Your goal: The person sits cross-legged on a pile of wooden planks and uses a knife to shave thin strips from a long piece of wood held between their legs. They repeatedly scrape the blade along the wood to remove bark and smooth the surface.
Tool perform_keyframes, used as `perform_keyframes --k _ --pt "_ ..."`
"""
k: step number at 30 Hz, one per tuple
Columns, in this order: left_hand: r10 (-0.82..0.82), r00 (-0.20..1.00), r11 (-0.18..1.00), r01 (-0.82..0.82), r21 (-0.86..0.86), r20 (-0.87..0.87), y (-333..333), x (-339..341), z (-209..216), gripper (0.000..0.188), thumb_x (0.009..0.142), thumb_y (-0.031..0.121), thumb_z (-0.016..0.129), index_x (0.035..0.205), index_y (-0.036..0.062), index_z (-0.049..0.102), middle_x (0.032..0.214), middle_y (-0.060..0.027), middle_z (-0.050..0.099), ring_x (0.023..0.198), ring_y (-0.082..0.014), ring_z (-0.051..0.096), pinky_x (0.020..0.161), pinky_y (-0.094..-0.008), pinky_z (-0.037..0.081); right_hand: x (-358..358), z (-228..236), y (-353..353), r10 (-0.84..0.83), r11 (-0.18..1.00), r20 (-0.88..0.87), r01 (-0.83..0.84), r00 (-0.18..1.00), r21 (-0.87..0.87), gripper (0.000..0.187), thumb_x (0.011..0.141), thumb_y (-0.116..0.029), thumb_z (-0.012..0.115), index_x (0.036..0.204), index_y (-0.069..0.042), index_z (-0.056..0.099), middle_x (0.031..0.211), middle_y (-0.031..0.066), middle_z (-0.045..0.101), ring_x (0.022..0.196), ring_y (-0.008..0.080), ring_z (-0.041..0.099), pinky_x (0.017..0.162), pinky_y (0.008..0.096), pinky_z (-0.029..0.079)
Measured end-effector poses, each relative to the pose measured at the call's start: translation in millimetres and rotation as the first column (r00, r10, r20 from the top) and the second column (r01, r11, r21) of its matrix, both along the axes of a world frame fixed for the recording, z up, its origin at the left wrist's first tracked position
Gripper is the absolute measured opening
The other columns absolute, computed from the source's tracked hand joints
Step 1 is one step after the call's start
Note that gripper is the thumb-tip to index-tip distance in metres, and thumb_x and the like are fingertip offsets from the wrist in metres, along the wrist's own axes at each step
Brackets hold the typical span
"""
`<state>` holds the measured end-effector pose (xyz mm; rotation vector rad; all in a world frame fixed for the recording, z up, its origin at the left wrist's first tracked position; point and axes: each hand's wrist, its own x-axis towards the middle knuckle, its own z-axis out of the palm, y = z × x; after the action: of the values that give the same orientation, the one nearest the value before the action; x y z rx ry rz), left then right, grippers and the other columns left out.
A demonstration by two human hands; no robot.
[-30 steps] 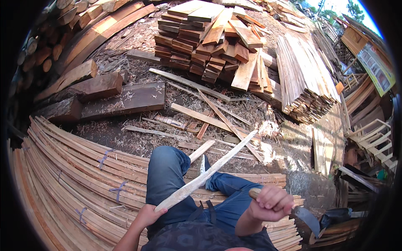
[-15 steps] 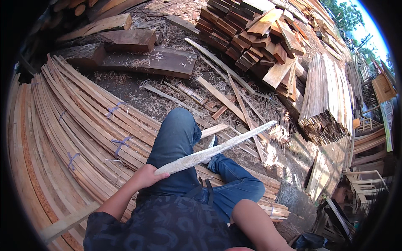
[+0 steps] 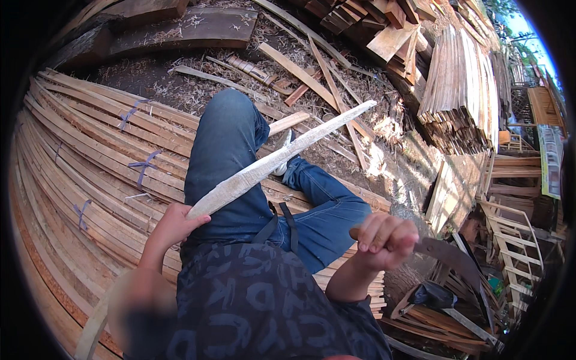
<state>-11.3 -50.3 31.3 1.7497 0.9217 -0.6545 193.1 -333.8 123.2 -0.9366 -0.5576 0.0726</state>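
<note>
My left hand (image 3: 173,227) is closed round the near end of a long, pale, rough-surfaced wooden stick (image 3: 264,168). The stick slants across my raised knee in blue jeans (image 3: 225,129), its far end pointing up to the right. To the right, my right hand (image 3: 384,234) is raised beside my other leg, fingers wrapped round the wooden handle of a machete. Its dark, curved machete blade (image 3: 450,252) points away to the right, apart from the stick. Part of the handle shows at the left side of the fist.
Long wooden strips in bundles (image 3: 78,156), tied with purple ties, lie under me and to my left. Loose planks (image 3: 300,75) and shavings cover the ground ahead. A stack of boards (image 3: 459,90) stands at the far right, near a slatted wooden frame (image 3: 513,240).
My right hand has come up into view with the machete; before, only that arm showed. The view has tipped lower. My left hand keeps its hold on the stick.
</note>
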Motion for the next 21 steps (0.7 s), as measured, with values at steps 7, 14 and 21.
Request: perform_keyframes --k 7,14,21 --pt "0.008 0.997 0.977 -0.023 -0.211 -0.071 7.6 -10.6 -18.5 0.043 0.086 0.033 0.069 0.06 0.0025 0.056 0.053 -0.0003 0.051 0.045 -0.0086 0.048 0.043 -0.0257 0.039 -19.6 -118.6 1.9 -0.205 0.651 -0.414 -0.192 0.887 -0.734 0.023 0.1 -0.023 0.046 0.085 -0.006 0.046 0.056 -0.0011 0.04 0.046 0.0067 0.039 0.041 0.0201 0.033" --pt "-0.139 0.989 0.964 0.125 -0.234 -0.043 21.1 7.3 -31.4 0.046 0.087 0.036 0.069 0.057 0.0033 0.054 0.052 0.0001 0.05 0.049 -0.0094 0.047 0.048 -0.0267 0.039 -17.6 -111.4 23.0 -0.012 0.241 0.04 0.041 0.999 -0.97 0.02 0.092 -0.019 0.06 0.089 -0.001 0.054 0.061 0.0167 0.056 0.052 0.0323 0.057 0.05 0.04 0.042" --pt "-0.124 0.991 0.961 0.108 -0.256 -0.045 23.7 9.6 -33.8 0.051 0.09 0.039 0.063 0.055 0.0037 0.052 0.049 -0.0007 0.048 0.046 -0.0097 0.047 0.045 -0.027 0.038 -16.8 -118.2 20.2 0.154 0.067 0.244 0.237 0.957 -0.969 0.023 0.089 -0.02 0.063 0.078 -0.004 0.052 0.059 0.0135 0.055 0.053 0.0318 0.057 0.047 0.0383 0.042"
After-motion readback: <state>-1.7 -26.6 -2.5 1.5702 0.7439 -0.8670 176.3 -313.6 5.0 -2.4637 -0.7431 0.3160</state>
